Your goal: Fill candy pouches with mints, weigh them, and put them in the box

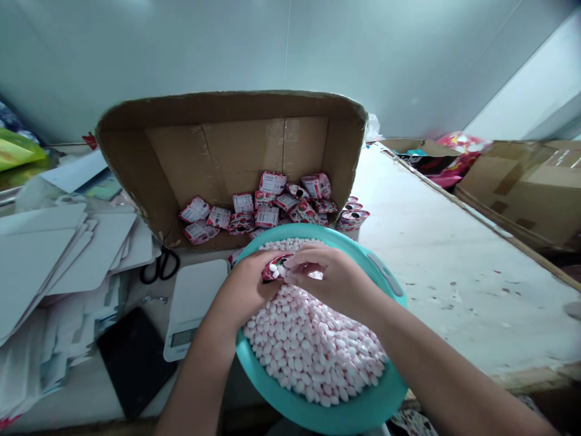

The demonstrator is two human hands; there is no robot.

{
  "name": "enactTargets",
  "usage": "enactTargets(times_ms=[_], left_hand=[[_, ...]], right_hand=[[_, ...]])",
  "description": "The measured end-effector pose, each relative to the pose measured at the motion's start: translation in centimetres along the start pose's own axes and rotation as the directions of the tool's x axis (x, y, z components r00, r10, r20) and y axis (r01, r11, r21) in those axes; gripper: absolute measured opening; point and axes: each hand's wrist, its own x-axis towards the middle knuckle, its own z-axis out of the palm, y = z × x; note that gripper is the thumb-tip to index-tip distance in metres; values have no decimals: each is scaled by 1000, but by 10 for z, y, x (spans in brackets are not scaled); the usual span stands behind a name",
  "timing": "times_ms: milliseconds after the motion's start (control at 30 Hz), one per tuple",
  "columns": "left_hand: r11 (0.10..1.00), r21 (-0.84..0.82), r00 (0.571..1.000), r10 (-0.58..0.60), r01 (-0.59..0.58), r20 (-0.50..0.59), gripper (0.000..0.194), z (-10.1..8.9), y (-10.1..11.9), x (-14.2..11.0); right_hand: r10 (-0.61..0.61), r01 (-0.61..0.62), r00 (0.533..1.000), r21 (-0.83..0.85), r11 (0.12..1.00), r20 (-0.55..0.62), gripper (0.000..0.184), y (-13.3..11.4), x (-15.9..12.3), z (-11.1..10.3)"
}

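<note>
A turquoise basin (pixel 318 418) sits in front of me, with a heap of small pale pink and white candies (pixel 313 345) in it. Over the basin's far part, my left hand (pixel 249 275) is wrapped round a small red packet (pixel 267 275). White candies show at the packet's open mouth. My right hand (pixel 336 275) is curled, its fingertips at that mouth, and some candies show between its fingers and palm. The left fingers are partly hidden behind the packet and wrist.
Behind the basin, a cardboard box (pixel 177 145) on its side holds several red-and-white packets (pixel 267 216). More packets (pixel 351 219) stand right of it. To the left are a white scale (pixel 195 290), black scissors (pixel 161 266), a black flat panel (pixel 134 363) and stacked white cards (pixel 40 254).
</note>
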Motion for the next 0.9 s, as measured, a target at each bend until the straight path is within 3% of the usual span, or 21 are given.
enactTargets(times_ms=[100, 333, 400, 500, 567, 800, 900], left_hand=[[1000, 15, 1000, -17, 17, 0, 49, -1, 1, 0], [1000, 30, 1000, 1, -1, 4, 43, -2, 3, 0], [999, 34, 1000, 12, -12, 8, 44, -1, 3, 0], [999, 46, 1000, 6, -7, 21, 43, -1, 3, 0], [999, 43, 1000, 0, -1, 21, 44, -1, 3, 0], [998, 63, 1000, -4, 4, 0, 44, -2, 5, -1], [999, 42, 1000, 3, -3, 11, 43, -2, 4, -1]], right_hand=[[-63, 63, 998, 9, 998, -20, 11, -2, 1, 4], [-159, 137, 965, -117, 984, -209, 23, 4, 4, 2], [-227, 206, 955, -122, 971, -193, 26, 4, 3, 3], [-382, 375, 922, -97, 922, -59, 28, 4, 2, 5], [-425, 421, 905, -115, 900, -6, 28, 6, 3, 7], [-261, 190, 941, -301, 935, -217, 11, 13, 6, 0], [-124, 45, 968, -336, 941, -217, 9, 10, 6, -5]])
